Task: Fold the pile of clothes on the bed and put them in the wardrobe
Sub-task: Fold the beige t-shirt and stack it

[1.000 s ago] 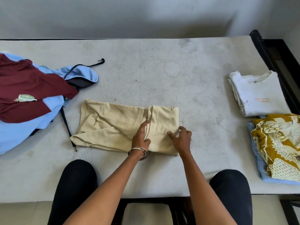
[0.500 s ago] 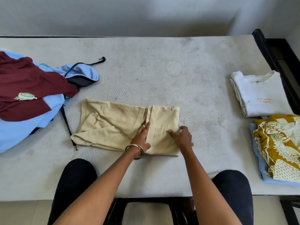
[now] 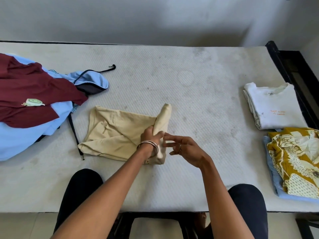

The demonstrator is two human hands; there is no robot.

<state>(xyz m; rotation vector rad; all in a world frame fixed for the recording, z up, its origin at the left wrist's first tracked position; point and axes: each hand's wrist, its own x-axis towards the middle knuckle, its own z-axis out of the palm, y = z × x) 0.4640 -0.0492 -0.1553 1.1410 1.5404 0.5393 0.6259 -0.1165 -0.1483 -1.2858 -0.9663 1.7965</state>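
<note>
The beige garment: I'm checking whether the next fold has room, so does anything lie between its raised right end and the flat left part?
Nothing visible does. The left hand grips the lifted end of the beige garment, and the flat part to its left lies bare. The black drawstring runs beside its left edge, not on it. The right hand hovers open alongside.

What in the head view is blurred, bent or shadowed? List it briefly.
Head view: soft daylight with a bright patch on the wall; wide-angle bend curves the mattress far edge; slight motion blur on the right hand fingers; the beige garment and left hand stay fairly sharp; no glare.
</note>
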